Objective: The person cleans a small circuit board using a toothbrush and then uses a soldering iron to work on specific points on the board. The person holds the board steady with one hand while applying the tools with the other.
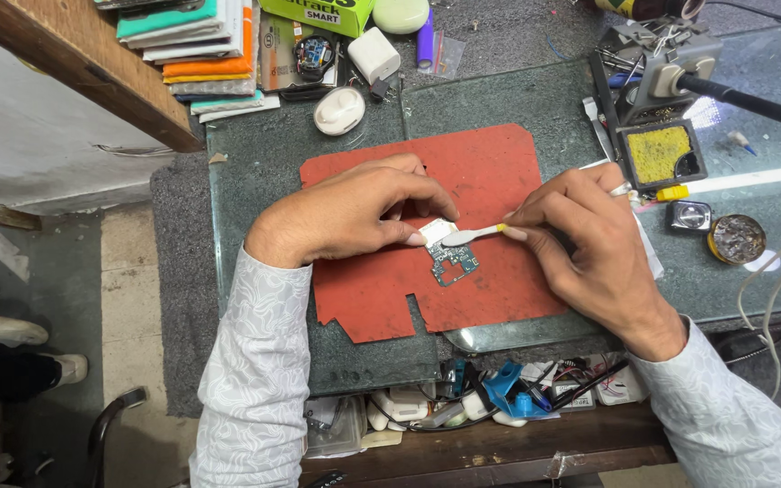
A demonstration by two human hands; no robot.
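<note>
Head view: small green circuit board (453,263) lies near the middle of a red mat (490,172) on the glass bench top (255,172), left hand (350,210) curled over its top edge, fingertips pinning it down. Right hand (580,239) pinches a white toothbrush (470,236) by the handle, bristle head resting on the board's upper edge just beside the left fingertips. Soldering iron stand (657,136) with yellow sponge sits just past the mat behind the right hand; 1 round tin (736,239) to its right.
</note>
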